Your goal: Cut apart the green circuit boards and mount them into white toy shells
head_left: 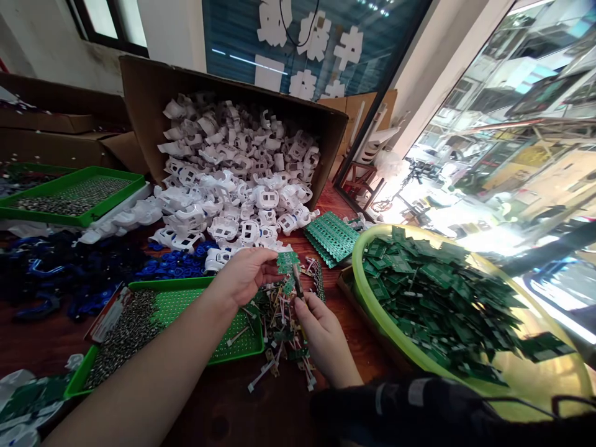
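My left hand (249, 273) is closed on the edge of a small green circuit board (287, 262), held up above the table. My right hand (321, 329) grips a slim hand tool (298, 282) with a light metal end and a darker lower part; its exact kind is hard to make out. The tool's tip meets the board, or lies just in front of it. Another green piece shows just below the board, beside the tool. Under both hands is a pile of small boards with wires and white plugs (279, 332).
A green tray (237, 359) of small metal parts lies at left, with blue parts (181, 264) behind it. A cardboard box (333, 139) spills white plastic shells (251, 195). A yellow basin (372, 298) of circuit boards stands at right, near stacked green panels (331, 237).
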A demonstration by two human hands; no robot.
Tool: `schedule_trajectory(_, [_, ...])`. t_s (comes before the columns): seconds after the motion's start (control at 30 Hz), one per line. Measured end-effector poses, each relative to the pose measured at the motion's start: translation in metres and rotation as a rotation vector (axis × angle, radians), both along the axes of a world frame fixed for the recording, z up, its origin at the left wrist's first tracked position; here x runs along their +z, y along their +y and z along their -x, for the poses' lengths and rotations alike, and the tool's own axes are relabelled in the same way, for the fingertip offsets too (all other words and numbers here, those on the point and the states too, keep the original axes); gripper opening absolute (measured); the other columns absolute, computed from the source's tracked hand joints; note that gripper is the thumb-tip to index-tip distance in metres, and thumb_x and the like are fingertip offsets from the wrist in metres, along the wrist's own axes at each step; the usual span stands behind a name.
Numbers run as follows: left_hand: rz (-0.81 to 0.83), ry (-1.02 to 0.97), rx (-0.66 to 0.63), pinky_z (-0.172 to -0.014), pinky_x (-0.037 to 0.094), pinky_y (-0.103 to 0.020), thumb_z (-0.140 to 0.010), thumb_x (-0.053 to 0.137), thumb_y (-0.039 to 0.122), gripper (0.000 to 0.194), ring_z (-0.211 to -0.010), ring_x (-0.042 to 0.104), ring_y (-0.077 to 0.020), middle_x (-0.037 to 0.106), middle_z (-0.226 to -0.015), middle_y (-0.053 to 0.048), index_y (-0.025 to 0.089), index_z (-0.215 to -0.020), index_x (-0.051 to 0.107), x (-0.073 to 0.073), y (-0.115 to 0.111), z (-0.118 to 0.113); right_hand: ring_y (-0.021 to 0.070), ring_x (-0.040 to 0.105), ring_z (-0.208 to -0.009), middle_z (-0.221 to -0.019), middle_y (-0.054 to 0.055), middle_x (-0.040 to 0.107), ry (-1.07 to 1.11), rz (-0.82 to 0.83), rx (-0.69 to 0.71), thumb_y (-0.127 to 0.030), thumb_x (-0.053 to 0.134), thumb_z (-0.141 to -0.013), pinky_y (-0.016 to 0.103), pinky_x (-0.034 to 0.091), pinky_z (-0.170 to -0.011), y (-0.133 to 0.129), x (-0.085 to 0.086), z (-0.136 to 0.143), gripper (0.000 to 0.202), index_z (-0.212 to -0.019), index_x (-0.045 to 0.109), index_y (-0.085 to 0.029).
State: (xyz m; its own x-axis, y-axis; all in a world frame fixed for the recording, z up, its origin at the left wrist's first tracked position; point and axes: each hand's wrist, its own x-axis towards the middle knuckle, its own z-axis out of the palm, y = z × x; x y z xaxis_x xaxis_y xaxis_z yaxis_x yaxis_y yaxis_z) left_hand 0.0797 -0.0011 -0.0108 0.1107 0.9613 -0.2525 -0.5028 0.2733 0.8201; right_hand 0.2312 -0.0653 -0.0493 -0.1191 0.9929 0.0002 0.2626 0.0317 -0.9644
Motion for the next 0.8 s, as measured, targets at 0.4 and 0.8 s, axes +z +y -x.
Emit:
schedule_trajectory(0.4, [-0.039, 0.077, 0.091, -0.056, 0.051, -0.025, -0.072, 0.057, 0.011, 0.008, -0.05, 0.056, -0.0104, 0.059, -0.059, 0.0, 0.012, -0.064, 0.056, -0.001, 0.004, 0.002, 0.0212, 0.053, -0.099, -0.103, 0.009, 0.059, -0.133, -0.066, -0.07, -0.04, 0.044, -0.084, 0.032, 0.04, -0.087, 0.005, -0.008, -0.005, 0.033, -0.104, 0.055, -0.016])
schedule_trajectory(0.8, [-0.318, 0.409, 0.183, -0.059, 0.04, -0.021, -0.067, 0.069, 0.032, 0.016, -0.062, 0.053, -0.0122, 0.058, -0.066, 0.001, 0.017, -0.072, 0.064, -0.005, 0.001, 0.008, 0.028, 0.052, -0.09, -0.097, 0.013, 0.057, -1.043, -0.498, -0.217, -0.028, 0.047, -0.08, 0.043, 0.042, -0.08, 0.004, -0.008, -0.019, 0.031, -0.104, 0.059, -0.013])
